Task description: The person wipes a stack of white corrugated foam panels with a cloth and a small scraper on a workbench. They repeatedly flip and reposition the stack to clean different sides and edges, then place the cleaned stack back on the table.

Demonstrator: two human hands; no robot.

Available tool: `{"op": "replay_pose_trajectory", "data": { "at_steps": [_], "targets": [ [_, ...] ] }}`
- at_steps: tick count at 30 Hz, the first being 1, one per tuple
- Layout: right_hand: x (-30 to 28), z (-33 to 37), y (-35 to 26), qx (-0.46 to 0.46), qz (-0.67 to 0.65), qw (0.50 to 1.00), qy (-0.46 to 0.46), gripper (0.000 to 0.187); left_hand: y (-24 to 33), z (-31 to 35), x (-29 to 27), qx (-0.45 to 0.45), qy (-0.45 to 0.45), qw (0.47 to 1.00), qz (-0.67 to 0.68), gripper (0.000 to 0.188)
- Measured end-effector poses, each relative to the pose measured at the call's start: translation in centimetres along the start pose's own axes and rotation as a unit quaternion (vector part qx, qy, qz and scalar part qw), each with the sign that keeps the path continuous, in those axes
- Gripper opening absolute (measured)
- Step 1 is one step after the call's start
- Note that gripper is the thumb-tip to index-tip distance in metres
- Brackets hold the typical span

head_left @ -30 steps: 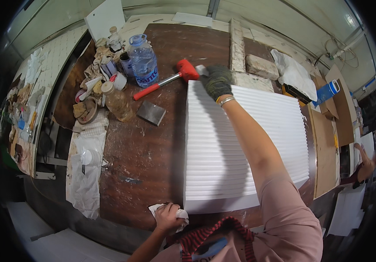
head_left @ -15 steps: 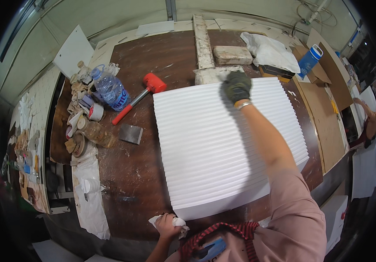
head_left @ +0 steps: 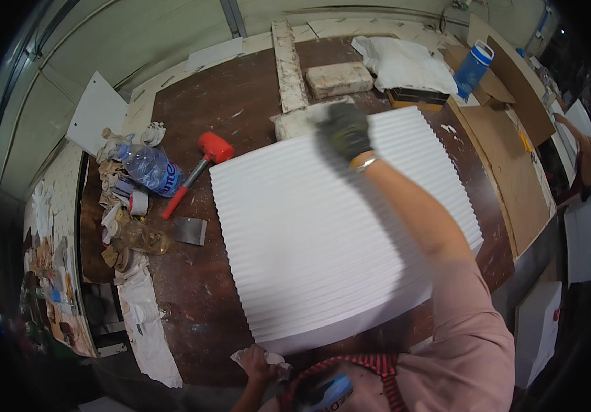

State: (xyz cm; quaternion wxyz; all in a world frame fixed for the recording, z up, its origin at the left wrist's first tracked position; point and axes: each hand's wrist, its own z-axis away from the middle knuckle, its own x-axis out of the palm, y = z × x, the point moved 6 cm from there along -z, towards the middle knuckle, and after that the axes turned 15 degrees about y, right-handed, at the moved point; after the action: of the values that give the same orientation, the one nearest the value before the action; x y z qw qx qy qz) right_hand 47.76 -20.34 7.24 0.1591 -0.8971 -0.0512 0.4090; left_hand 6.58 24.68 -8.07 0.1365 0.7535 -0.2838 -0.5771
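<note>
A large white block with a ribbed top lies across the brown tabletop in front of me. My right hand, in a dark glove, is over the block's far edge. Its fingers are smeared by motion, so their grip is unclear. Just beyond them lies a whitish wrapped block. At the near left corner, my bare left hand is closed around a crumpled white cloth.
Left of the block lie a red-headed mallet, a dark square block, a plastic bottle and a jar. Behind stand a whitish brick, a white bag and a blue bottle. Another person's arm shows far right.
The view has shifted and tilted, so the table things appear lower at the left. My right hand stays near the block's far edge, its fingers more blurred. The left hand still grips the cloth.
</note>
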Motion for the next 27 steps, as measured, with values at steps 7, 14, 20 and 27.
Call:
{"op": "replay_pose_trajectory", "data": {
  "at_steps": [7,14,20,27],
  "targets": [
    [2.6,2.3,-9.4,-0.141,-0.09,0.985,0.052,0.022,1.0,-1.0,-0.7,-0.003,0.025,0.999,0.02,0.033],
    [-1.3,-2.4,5.8,0.012,0.149,0.986,0.072,0.041,-0.4,0.7,-0.3,-0.002,0.0,1.0,-0.015,0.033],
    [-1.6,3.3,-4.0,-0.17,-0.086,0.982,0.002,0.027,-4.7,3.9,1.2,0.049,0.015,0.998,-0.034,0.035],
    [-4.1,-1.6,14.8,-0.02,0.101,0.988,0.117,0.019,-3.9,3.1,1.1,0.024,0.005,1.0,0.005,0.059]
  ]
}}
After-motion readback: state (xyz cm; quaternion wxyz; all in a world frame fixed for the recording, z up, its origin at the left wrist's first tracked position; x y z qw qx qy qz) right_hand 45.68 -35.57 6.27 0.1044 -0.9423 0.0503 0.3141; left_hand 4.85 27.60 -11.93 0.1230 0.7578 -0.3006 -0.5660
